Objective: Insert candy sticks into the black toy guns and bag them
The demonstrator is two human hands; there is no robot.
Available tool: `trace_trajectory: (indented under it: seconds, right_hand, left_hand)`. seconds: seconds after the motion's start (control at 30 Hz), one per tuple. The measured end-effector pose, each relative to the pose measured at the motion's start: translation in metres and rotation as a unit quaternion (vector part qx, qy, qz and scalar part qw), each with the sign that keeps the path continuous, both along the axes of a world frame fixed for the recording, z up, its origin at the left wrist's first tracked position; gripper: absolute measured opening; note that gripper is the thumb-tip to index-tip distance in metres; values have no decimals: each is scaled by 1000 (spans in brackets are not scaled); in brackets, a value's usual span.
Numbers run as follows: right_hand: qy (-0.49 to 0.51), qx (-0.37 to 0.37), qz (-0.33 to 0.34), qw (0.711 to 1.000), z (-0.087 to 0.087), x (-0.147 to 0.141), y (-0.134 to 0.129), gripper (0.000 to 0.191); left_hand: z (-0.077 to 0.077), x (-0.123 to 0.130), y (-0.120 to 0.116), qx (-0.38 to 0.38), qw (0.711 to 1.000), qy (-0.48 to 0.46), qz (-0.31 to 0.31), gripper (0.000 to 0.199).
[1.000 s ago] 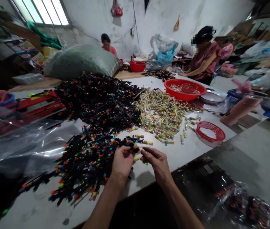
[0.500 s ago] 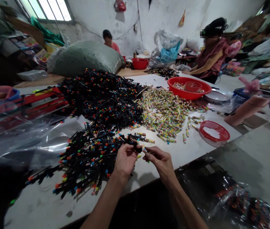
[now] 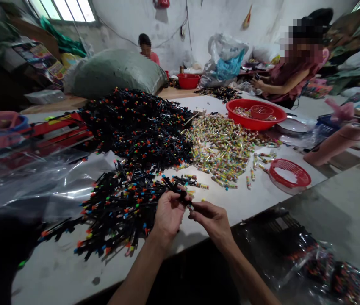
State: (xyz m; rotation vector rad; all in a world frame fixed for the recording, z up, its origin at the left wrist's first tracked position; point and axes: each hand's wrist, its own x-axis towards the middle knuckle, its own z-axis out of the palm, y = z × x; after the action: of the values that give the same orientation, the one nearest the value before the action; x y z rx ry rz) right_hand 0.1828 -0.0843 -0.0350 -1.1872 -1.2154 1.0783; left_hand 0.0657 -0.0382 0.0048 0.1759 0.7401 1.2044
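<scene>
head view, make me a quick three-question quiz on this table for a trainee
1. True or false: the left hand holds a black piece.
2. Which lies directly to the right of the large black pile? A) clear plastic sheeting B) a pile of small patterned tubes C) a pink cylinder
3. Fill in the blank: the wide basin beyond the tubes is ____ in colour.

Key: 1. True 2. B 3. red
</scene>
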Motion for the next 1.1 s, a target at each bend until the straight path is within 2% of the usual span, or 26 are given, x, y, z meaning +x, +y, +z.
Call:
trace_trajectory:
  seconds: [0.07,0.13,0.2,0.23,0.27,0.3,0.33,0.37,0.4,0.47,0.57,0.67,0.73,0.8,0.87,0.9,0.97,1.1]
  right_hand:
    - [0,-40,23,999,-1,6,11,21]
    - [-92,-25,38,995,0,15,28,25]
    - [-239,9,26,971,1,24,52,28]
    - [-323,14,16,946,2,28,65,30]
    - [-400,9,7,916,1,30,80,30]
    - [-463,-3,6,886,1,30,94,30]
    - [-510,-19,14,860,-1,29,109,30]
    - [-541,-33,27,840,-2,26,121,28]
    - [-558,-42,39,828,-5,23,132,26]
    - [-566,-46,47,822,-9,16,145,21]
    - [-568,-45,25,822,-13,18,147,16]
    - [-551,-49,-10,833,-13,36,134,10]
    - [-502,-53,-32,863,-11,50,120,11]
    - [-356,-62,-56,931,-8,59,103,22]
    - [-140,-83,-76,984,-4,60,83,28]
    - [-38,-96,-82,991,-1,57,74,29]
    - [98,-113,-86,985,7,46,58,30]
    - [221,-92,-80,968,27,12,37,29]
  left_hand:
    - [1,-12,3,56,990,126,15,17]
    - [3,-32,10,110,953,274,64,31]
    - [6,-54,23,161,886,408,151,51]
    - [8,-63,32,187,841,469,194,58]
    - [9,-69,43,220,796,525,208,60]
    - [11,-71,56,257,756,571,190,56]
    - [11,-69,70,292,728,603,146,48]
    - [10,-64,85,321,713,618,85,38]
    - [8,-56,101,342,710,616,23,29]
    - [1,-37,131,361,714,599,-40,24]
    - [-14,-15,165,379,731,562,-74,31]
    - [-23,-11,181,383,761,517,-84,35]
    - [-22,-14,182,376,784,488,-75,34]
    - [-16,-18,175,363,810,458,-54,29]
    - [-6,-22,161,343,837,426,-21,21]
    - [-1,-23,151,329,851,409,-2,16]
    - [7,-22,128,291,882,370,30,9]
    - [12,-12,76,207,933,290,55,21]
